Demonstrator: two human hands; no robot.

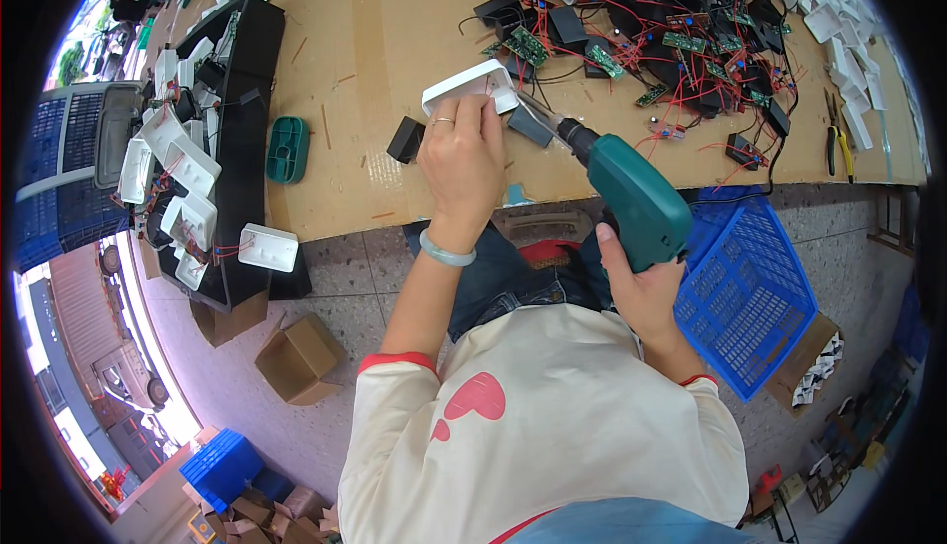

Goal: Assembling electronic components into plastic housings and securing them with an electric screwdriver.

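My left hand (461, 154) is closed on a white plastic housing (469, 81), its open side facing me, with fingers reaching into it. Thin red wires show faintly inside. In my right hand (641, 292) is a dark green pistol-shaped electric screwdriver (639, 194), with a black collar and a slim metal shaft. The shaft points up and left to the housing's right end; whether the tip touches anything inside cannot be made out. Just left of my left hand sits a small black box (405, 140). A dark grey piece (531, 127) lies under the shaft.
A tangled heap of black cases, green circuit boards and red wires (681, 41) covers the back right, beside white housings (853, 71). Pliers (840, 140) lie right. At left are a green compartment tray (287, 149) and a black bin (247, 120) with wired white housings. A blue crate (750, 297) stands low right.
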